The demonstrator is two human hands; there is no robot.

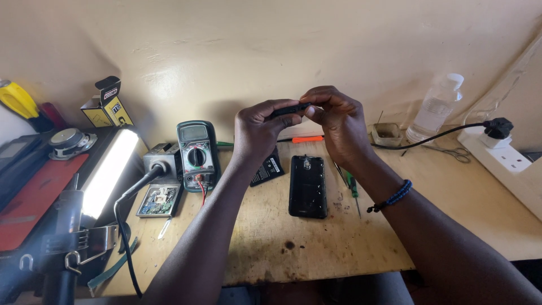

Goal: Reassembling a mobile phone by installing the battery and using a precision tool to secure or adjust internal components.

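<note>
1. The bench (316, 248) is a worn wooden top against a cream wall, and it carries everything else here.
2. A lit lamp bar (110, 169) runs down the left side, beside a red mat (39, 197) and a small speaker (68, 138).
3. A black phone (308, 186) lies flat near the bench's middle, just below the raised hands and touched by neither.
4. A green multimeter (195, 152) stands left of it, with a bare circuit board (159, 200) lying lower left of the meter.
5. A clear bottle (436, 107) stands at the right rear, near a white socket strip (511, 158) with a black plug in it.
6. A battery (269, 169) lies partly hidden under the left wrist; a green screwdriver (352, 189) lies just right of the phone.
7. The left hand (259, 133) and right hand (339, 121) are both lifted above the bench, in front of the wall.
8. Between them is a thin black part (289, 109), held level; both hands' fingers are closed on it, pinching its two ends.
9. What the part is I cannot tell; it is narrow, dark and mostly covered by fingertips.
10. Judging by the grip, the step in hand is close work on this part in mid-air, and the next move would call for a steady, light pinch so that it neither bends nor slips.
</note>
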